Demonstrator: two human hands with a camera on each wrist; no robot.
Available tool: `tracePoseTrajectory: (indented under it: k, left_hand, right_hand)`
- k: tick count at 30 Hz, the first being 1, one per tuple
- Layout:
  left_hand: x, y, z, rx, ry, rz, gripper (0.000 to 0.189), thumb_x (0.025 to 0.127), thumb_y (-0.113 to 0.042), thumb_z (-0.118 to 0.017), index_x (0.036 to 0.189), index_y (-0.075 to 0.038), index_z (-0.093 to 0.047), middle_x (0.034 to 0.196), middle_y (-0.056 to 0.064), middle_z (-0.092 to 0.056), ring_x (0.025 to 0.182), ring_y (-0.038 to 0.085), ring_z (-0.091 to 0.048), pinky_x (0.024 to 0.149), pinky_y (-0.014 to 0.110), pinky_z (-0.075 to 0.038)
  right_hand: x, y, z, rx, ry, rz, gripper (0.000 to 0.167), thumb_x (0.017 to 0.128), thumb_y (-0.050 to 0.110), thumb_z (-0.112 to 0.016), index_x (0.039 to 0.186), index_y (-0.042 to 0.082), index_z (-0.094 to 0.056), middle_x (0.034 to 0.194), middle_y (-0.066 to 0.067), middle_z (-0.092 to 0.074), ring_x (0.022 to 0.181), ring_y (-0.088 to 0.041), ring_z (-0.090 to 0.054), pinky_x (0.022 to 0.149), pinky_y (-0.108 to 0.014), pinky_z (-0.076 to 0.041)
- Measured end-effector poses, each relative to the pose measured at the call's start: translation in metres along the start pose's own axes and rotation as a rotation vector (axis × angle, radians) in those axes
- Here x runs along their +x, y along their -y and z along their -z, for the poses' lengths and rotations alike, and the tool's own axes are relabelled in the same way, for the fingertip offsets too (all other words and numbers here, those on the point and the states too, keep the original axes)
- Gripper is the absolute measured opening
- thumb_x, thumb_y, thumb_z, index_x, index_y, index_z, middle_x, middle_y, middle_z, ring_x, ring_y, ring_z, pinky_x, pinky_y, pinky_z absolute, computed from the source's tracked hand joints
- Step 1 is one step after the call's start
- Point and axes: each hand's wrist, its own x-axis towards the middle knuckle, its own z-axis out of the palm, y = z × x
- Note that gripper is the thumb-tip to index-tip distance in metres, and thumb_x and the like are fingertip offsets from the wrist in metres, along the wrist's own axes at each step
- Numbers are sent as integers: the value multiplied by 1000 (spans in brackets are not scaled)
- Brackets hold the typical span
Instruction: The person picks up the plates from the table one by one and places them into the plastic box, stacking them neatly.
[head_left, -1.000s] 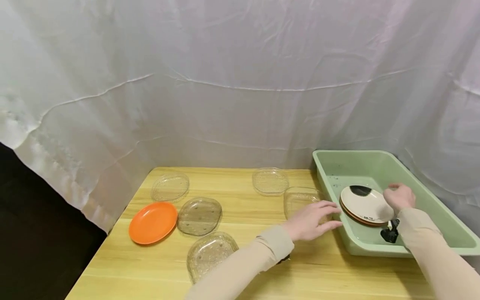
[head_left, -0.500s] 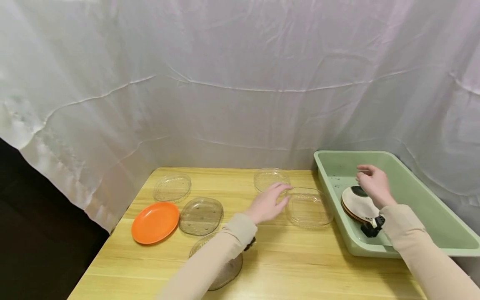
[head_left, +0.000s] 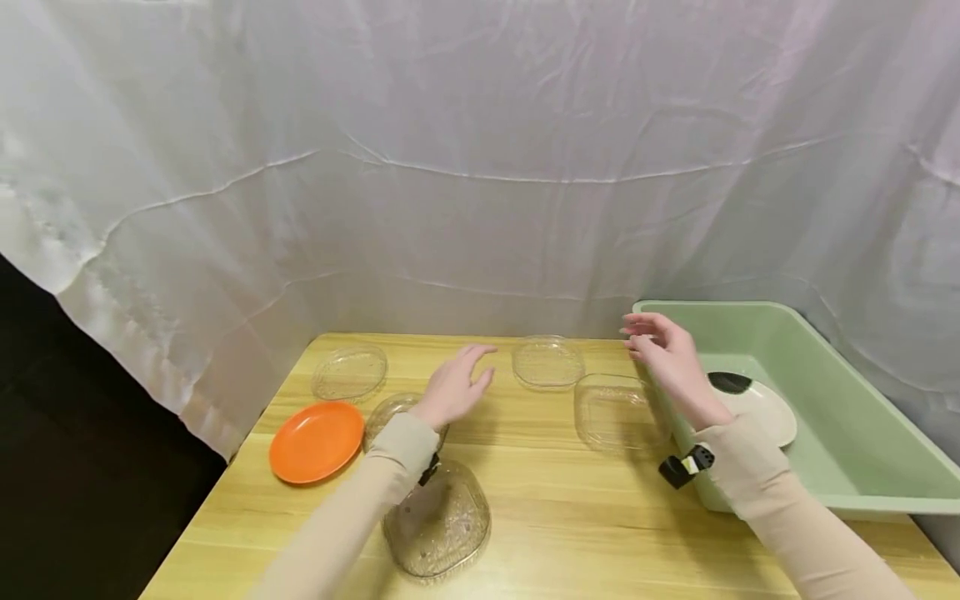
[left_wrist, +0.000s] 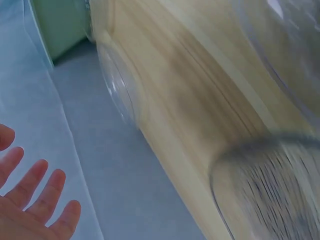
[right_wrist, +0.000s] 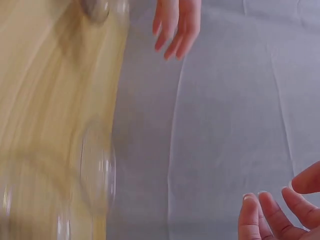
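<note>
In the head view my left hand (head_left: pixel 453 387) hovers over the wooden table, beside a smoky glass plate (head_left: pixel 386 412) that the wrist partly hides. Its fingers are loosely extended and hold nothing. My right hand (head_left: pixel 671 358) is above the left rim of the green tub (head_left: pixel 862 392), fingers relaxed and apart, also holding nothing. Inside the tub lies a cream plate (head_left: pixel 761 408) with a black patch, partly covered by the right sleeve. Near the right hand a clear square plate (head_left: pixel 618 412) lies on the table, with a clear round plate (head_left: pixel 547 362) behind it.
An orange plate (head_left: pixel 317 442) lies at the table's left, with another clear plate (head_left: pixel 350 372) behind it. Closer to the front is a smoky glass plate (head_left: pixel 438 521), under the left forearm. A grey curtain (head_left: pixel 480 233) hangs behind the table.
My left hand has moved left from the tub's rim across the table. My right hand has risen from beside the cream plate and moved left to the tub's rim. The plates stay put.
</note>
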Motion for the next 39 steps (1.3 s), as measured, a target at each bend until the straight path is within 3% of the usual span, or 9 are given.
tracePoseTrajectory:
  k: [3,11,15,21,29,33,39]
  left_hand:
    - [-6,16,16,19,-28,39,43,102,-23,-55,144,-15,-53,147,12,-56,131,35,-58,110,53,-48]
    - [-34,66,56,12,-60,191,49,103,-22,-53,150,-9,-44,151,18,-49,136,40,-51,113,57,-43]
    - [-49,92,69,8,-69,286,54,104,-24,-49,155,-10,-35,154,21,-45,136,44,-49,110,61,-44]
    - [-70,125,91,70,-91,352,56,102,-21,-49,154,-5,-34,151,29,-44,133,49,-49,109,63,-43]
    - [-94,161,112,87,12,515,62,101,-23,-49,153,4,-29,151,38,-36,135,55,-41,109,66,-40]
    - [-104,177,118,82,25,555,64,99,-24,-50,149,11,-32,150,40,-36,135,57,-39,112,66,-37]
    - [-115,193,126,98,85,625,66,100,-32,-51,142,17,-37,135,43,-48,122,56,-50,104,63,-45]
  right_hand:
    - [-4,8,-21,77,40,7,37,102,2,-47,137,-7,-50,103,16,-60,92,7,-62,84,-14,-57]
    - [-11,13,-82,304,138,-60,38,101,-2,-45,138,-6,-47,104,5,-65,92,-6,-67,86,-22,-59]
    - [-14,13,-108,418,182,-129,39,101,-2,-44,139,-4,-46,107,-2,-65,92,-8,-66,87,-24,-59]
    - [-16,18,-143,560,226,-270,43,99,0,-45,142,3,-46,108,-2,-66,94,-12,-67,92,-28,-58]
    - [-16,13,-183,724,219,-500,46,97,-1,-47,143,3,-47,116,-12,-62,93,-17,-65,88,-26,-57]
    - [-18,7,-198,751,230,-553,47,97,-2,-47,144,0,-45,117,-14,-61,89,-16,-64,82,-22,-57]
    - [-23,2,-212,746,251,-579,46,96,-2,-47,142,0,-46,120,-18,-61,89,-16,-63,81,-22,-58]
